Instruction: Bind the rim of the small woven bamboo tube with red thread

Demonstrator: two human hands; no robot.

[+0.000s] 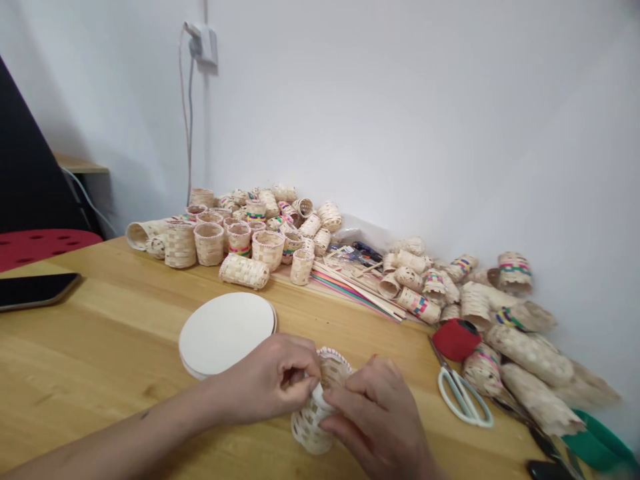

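Note:
A small woven bamboo basket (pixel 311 427) stands tilted on the table between my hands, its rim bound with white and reddish thread. My left hand (pixel 280 380) is closed in a pinch at the basket's near rim. From the other side, my right hand (pixel 383 407) grips the same rim with thumb and fingers. A small white bit shows between the fingertips; what it is I cannot make out. Just beyond my left hand lies a stack of round white discs (pixel 227 333).
Many woven baskets (pixel 267 248) crowd the back of the table, beside coloured flat strips (pixel 357 293). To the right are white-handled scissors (pixel 465 397), a red thread spool (pixel 456 340) and more baskets (pixel 530 353). A phone (pixel 37 291) lies far left. A wall (pixel 400 120) rises behind.

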